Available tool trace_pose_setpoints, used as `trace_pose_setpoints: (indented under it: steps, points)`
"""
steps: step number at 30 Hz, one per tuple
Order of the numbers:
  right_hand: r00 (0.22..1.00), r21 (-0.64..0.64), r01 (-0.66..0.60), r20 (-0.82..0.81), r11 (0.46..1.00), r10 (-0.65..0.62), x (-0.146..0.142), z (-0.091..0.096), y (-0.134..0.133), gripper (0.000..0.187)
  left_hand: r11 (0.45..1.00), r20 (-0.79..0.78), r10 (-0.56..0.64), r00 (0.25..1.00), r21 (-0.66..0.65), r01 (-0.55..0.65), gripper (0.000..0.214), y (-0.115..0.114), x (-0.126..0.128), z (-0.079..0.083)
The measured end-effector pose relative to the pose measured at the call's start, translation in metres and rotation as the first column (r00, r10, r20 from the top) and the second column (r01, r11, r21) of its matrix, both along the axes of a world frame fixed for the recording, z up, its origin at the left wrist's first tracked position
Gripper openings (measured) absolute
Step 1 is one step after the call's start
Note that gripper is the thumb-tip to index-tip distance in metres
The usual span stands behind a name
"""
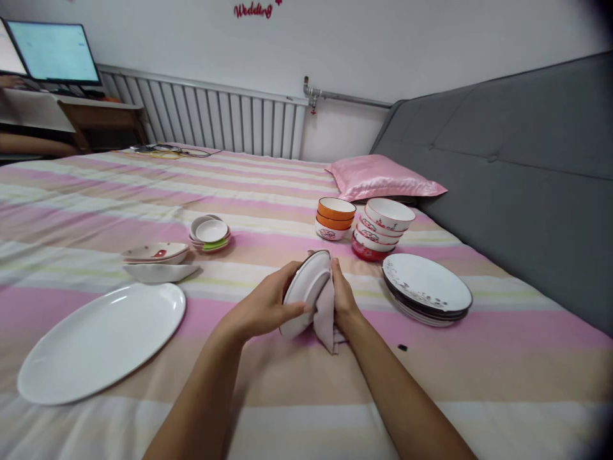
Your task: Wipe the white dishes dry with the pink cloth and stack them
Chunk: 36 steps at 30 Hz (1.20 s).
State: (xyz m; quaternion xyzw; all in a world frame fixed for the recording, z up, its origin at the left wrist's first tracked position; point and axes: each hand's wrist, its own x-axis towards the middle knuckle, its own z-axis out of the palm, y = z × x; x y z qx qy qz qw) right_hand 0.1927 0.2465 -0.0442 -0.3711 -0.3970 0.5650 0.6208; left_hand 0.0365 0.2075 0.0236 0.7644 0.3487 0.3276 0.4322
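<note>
Tilted on edge above the bed, a white plate [297,306] with a dark rim shows its underside to me. My left hand [274,300] grips its left side, thumb across the underside and fingers behind the rim. A pale pinkish-grey cloth [326,319] is pressed against the plate's right side by my right hand [343,295], whose fingers are partly hidden behind it. To the right lies a stack of plates [426,284], the top one white with a leaf pattern. Behind them stand a stack of white and red bowls [383,223] and a shorter stack of orange and white bowls [335,217].
A large oval white platter [103,342] lies at left, with boat-shaped dishes [158,259] and small saucers [211,233] beyond. A pink pillow [383,176] rests by the grey headboard [507,160]. A small black piece [403,347] lies right. Someone's arm [36,144] shows at the desk.
</note>
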Motion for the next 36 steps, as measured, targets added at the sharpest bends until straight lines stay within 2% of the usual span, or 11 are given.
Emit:
trace_pose_setpoints:
  steps: [3, 6, 10, 14, 18, 21, 23, 25, 28, 31, 36]
  points:
    - [0.999, -0.137, -0.021, -0.03, 0.99, 0.017, 0.001, -0.004, 0.001, 0.05, 1.0, -0.002, 0.013, 1.0, -0.015, -0.013, 0.062, -0.001, 0.0, 0.001]
    - [0.983, -0.152, 0.16, 0.109, 0.975, -0.145, 0.003, -0.01, 0.004, 0.054, 0.999, 0.024, -0.025, 0.999, -0.034, 0.026, 0.058, -0.002, 0.001, 0.003]
    - [0.895, -0.006, 0.349, 0.299, 0.937, -0.332, 0.005, -0.012, 0.005, 0.059, 1.0, 0.011, -0.011, 1.0, -0.001, 0.011, 0.054, -0.004, 0.001, 0.005]
    - [0.797, 0.172, 0.444, 0.373, 0.879, -0.475, 0.011, 0.002, 0.0, 0.056, 0.998, 0.002, 0.026, 1.0, 0.054, -0.026, 0.049, -0.004, 0.003, 0.006]
    - [0.579, 0.484, 0.51, 0.418, 0.711, -0.7, 0.02, 0.024, -0.011, 0.043, 0.997, 0.043, 0.041, 0.998, 0.057, -0.044, 0.044, -0.002, 0.009, 0.002]
    - [0.391, 0.681, 0.413, 0.468, 0.605, -0.793, 0.02, 0.034, -0.021, 0.035, 0.997, 0.035, 0.062, 0.997, 0.035, -0.064, 0.04, -0.001, 0.012, -0.003]
    - [0.312, 0.744, 0.321, 0.5, 0.585, -0.808, 0.014, 0.036, -0.027, 0.032, 0.994, 0.032, 0.087, 0.996, 0.057, -0.089, 0.036, 0.0, 0.012, -0.004]
    - [0.274, 0.774, 0.206, 0.542, 0.599, -0.794, 0.007, 0.034, -0.032, 0.029, 0.985, 0.043, 0.112, 0.993, 0.124, -0.116, 0.033, -0.001, 0.011, -0.003]
    - [0.273, 0.771, 0.033, 0.605, 0.636, -0.748, -0.003, 0.032, -0.037, 0.024, 0.962, -0.011, 0.167, 0.986, 0.219, -0.161, 0.026, -0.002, 0.009, 0.001]
    - [0.325, 0.744, -0.075, 0.647, 0.664, -0.689, -0.008, 0.032, -0.039, 0.028, 0.944, -0.145, 0.267, 0.953, 0.239, -0.228, 0.023, -0.001, 0.006, 0.001]
    - [0.416, 0.708, -0.067, 0.66, 0.703, -0.625, -0.007, 0.03, -0.034, 0.034, 0.94, -0.209, 0.319, 0.924, 0.195, -0.281, 0.028, 0.004, 0.003, -0.003]
